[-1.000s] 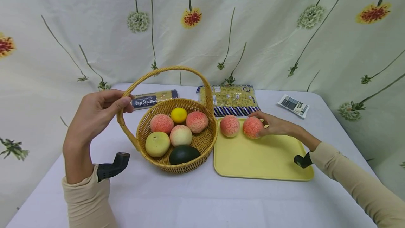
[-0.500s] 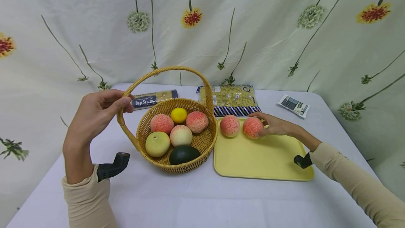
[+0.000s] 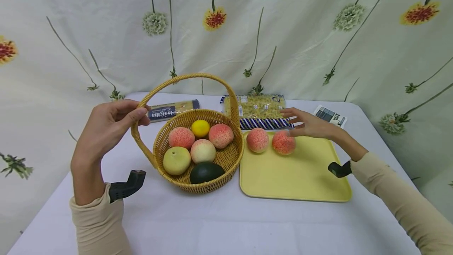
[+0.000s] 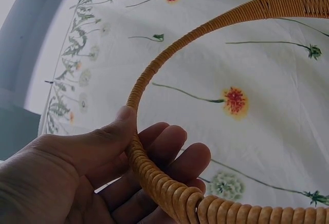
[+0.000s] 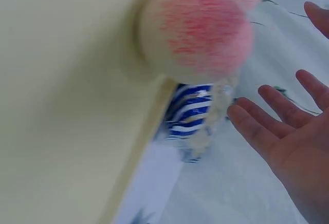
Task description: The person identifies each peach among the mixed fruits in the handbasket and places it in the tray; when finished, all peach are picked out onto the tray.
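In the head view the left hand (image 3: 107,129) grips the left side of the handle (image 3: 155,88) of a wicker basket (image 3: 231,154); the left wrist view shows thumb and fingers round that handle (image 4: 169,190). Several fruits lie in the basket, among them a yellow lemon (image 3: 200,128), a dark green avocado (image 3: 207,172) and a pale green fruit (image 3: 176,161). The right hand (image 3: 311,124) hovers with spread fingers just above and right of a red-pink peach (image 3: 283,142) on the yellow tray (image 3: 293,180). Beside it lies another peach (image 3: 257,140). The right hand (image 5: 288,131) is apart from the peach (image 5: 198,34).
Behind the basket lies a long pasta packet (image 3: 171,110). A wider pasta bag (image 3: 258,109) rests behind the tray, and a small white packet (image 3: 329,115) sits at the back right, partly behind the right hand. A floral cloth (image 3: 297,50) hangs at the back.
The right hand has let go of the peach and risen slightly up and to the right, its fingers spread. The peach stays on the tray. The left hand and basket look unmoved.
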{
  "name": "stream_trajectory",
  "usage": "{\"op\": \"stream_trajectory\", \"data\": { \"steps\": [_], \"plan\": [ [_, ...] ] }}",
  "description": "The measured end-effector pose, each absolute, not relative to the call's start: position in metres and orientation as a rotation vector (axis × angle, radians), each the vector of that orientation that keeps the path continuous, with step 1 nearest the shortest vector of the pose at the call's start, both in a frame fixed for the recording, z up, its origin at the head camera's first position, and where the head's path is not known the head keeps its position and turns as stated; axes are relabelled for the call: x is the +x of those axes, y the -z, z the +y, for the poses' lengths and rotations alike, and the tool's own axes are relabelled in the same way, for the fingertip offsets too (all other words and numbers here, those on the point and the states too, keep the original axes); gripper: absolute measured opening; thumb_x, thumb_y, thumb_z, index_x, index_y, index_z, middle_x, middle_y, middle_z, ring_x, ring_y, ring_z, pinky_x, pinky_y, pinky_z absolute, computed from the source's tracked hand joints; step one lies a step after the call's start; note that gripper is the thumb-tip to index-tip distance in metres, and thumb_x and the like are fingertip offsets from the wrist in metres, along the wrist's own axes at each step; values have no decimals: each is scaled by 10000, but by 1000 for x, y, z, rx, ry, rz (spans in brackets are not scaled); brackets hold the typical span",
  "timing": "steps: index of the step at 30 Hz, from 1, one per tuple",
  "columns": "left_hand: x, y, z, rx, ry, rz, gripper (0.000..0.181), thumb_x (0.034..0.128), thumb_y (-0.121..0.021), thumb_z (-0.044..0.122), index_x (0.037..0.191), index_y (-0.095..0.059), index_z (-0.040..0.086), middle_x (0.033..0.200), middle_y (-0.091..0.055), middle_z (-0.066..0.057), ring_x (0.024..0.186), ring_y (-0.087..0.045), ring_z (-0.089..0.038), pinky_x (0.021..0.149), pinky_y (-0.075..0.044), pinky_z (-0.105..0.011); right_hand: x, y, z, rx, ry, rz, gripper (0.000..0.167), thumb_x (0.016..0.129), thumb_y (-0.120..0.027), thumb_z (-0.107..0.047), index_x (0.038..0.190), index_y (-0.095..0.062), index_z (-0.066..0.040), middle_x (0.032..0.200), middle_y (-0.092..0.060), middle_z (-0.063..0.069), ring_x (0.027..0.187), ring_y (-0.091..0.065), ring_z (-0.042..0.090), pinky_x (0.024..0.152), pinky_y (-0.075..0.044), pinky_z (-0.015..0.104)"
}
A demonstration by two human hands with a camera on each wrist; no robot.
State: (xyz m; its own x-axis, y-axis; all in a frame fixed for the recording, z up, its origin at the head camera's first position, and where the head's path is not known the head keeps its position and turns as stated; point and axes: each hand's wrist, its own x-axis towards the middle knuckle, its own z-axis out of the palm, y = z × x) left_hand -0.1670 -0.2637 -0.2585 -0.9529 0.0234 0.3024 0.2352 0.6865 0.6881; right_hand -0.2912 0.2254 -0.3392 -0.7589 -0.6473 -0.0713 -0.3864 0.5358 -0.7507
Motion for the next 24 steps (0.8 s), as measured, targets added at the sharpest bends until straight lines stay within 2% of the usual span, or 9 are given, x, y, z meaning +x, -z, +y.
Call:
{"op": "stream_trajectory", "data": {
  "steps": [5,11,18,24],
  "plan": [
    [-167,259,-263,-219,1140,-2618,300,948,-596,341,1095,-666,89,855,-700,-62,798,-622,-99,709,-442,-195,-287,322,222,-913,1071,2473,674,923,-618,-177,1489,-262,-94,1513,-286,211,1344,-319,471,1039,-301,627],
    [-166,259,-264,-230,1146,-2611,289,947,-601,330,1084,-669,84,828,-699,-20,794,-628,-89,715,-439,-183,-284,317,214,-959,1048,2449,691,915,-636,-214,1494,-270,-125,1531,-284,171,1368,-302,440,1059,-280,616],
    [-166,259,-264,-230,1148,-2610,282,950,-601,314,1087,-668,76,845,-701,-67,790,-627,-86,710,-443,-175,-275,307,198,-1037,1042,2421,694,901,-654,-228,1485,-292,-130,1530,-303,135,1380,-300,423,1072,-264,610],
    [-167,259,-264,-227,1146,-2612,294,948,-600,327,1086,-667,76,837,-700,-45,790,-625,-91,709,-446,-179,-268,299,181,-1087,1010,2414,679,902,-663,-256,1481,-317,-181,1531,-315,75,1397,-305,353,1091,-269,568]
  ]
}}
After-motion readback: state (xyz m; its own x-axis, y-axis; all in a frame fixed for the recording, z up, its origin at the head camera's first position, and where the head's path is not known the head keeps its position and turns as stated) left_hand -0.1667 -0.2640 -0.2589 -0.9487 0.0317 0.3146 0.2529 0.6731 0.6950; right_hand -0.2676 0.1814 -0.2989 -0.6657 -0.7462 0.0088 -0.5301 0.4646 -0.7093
